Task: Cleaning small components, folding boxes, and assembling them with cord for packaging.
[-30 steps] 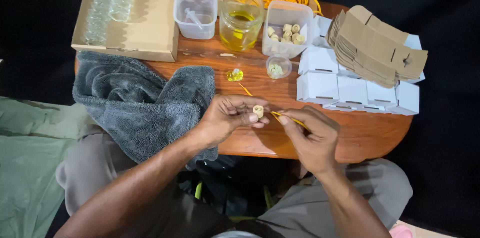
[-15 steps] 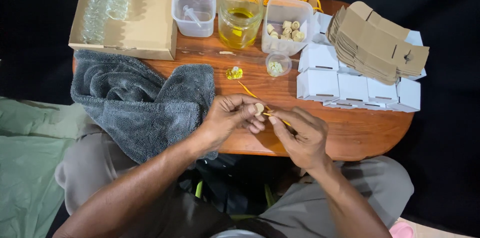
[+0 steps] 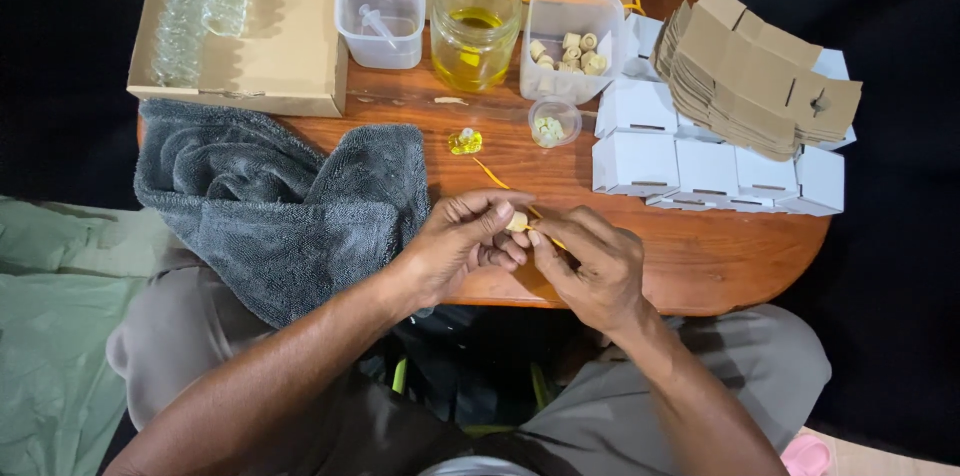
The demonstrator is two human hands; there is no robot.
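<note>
Wooden table [image 3: 700, 256]: two hands, one cork [image 3: 517, 222].

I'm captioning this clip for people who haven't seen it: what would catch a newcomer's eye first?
First, the two hands meeting at the table's near edge: the left hand and right hand pinch a small pale cork with a yellow cord between their fingers. Next, the glass jar of yellow liquid at the back, and the grey towel draped over the left side.
</note>
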